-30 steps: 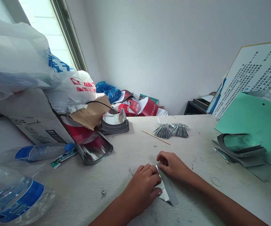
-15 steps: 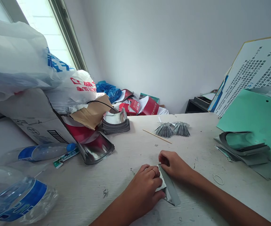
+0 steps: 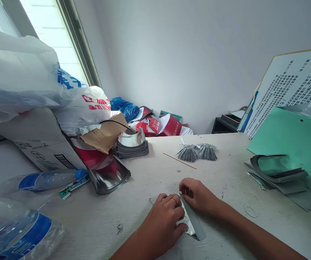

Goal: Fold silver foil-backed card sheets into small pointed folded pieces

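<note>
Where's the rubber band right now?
In the head view, the rubber band lies on the white table, to the right of the right hand and the folded foil strip, just below the stack of foil sheets.

SITE: cluttered indoor workroom | BENCH: 1 scuffed white table [image 3: 90,227] at lower centre, stacked foil pieces [image 3: 132,146] on it | UPPER RIGHT: 1 printed notice board [image 3: 290,90] | LEFT: 1 cardboard box [image 3: 42,151], 1 window [image 3: 55,39]
</note>
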`<state>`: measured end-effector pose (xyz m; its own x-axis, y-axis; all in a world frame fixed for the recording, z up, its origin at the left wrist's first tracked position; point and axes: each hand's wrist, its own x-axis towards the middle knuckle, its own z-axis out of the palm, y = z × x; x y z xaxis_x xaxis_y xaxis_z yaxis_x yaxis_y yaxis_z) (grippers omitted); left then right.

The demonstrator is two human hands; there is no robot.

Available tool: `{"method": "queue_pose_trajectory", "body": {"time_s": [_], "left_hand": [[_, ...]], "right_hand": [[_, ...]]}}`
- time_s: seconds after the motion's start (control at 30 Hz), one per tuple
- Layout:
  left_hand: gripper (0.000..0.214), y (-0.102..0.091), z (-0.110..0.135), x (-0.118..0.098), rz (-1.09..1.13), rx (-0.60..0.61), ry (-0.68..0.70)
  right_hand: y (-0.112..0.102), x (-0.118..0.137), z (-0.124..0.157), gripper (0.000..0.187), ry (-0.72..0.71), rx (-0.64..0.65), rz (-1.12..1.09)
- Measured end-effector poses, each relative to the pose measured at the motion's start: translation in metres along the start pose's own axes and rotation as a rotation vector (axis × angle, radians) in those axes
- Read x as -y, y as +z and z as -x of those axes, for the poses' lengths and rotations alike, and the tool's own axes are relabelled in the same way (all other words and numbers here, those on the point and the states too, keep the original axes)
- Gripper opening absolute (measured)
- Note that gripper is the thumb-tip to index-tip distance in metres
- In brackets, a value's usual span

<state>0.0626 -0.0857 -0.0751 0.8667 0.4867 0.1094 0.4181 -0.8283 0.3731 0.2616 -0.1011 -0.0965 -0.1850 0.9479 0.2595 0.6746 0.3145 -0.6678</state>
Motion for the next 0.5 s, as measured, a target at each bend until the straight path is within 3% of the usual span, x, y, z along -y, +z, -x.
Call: {"method": "queue_pose_trajectory", "body": {"time_s": [0.5], "left_hand": [[0.017,-0.003,-0.003,-0.002,-0.024,0.023,-0.019]], "right_hand": [[-0.002,-0.012,0.000,0.017,-0.145,0.012,0.063]]}}
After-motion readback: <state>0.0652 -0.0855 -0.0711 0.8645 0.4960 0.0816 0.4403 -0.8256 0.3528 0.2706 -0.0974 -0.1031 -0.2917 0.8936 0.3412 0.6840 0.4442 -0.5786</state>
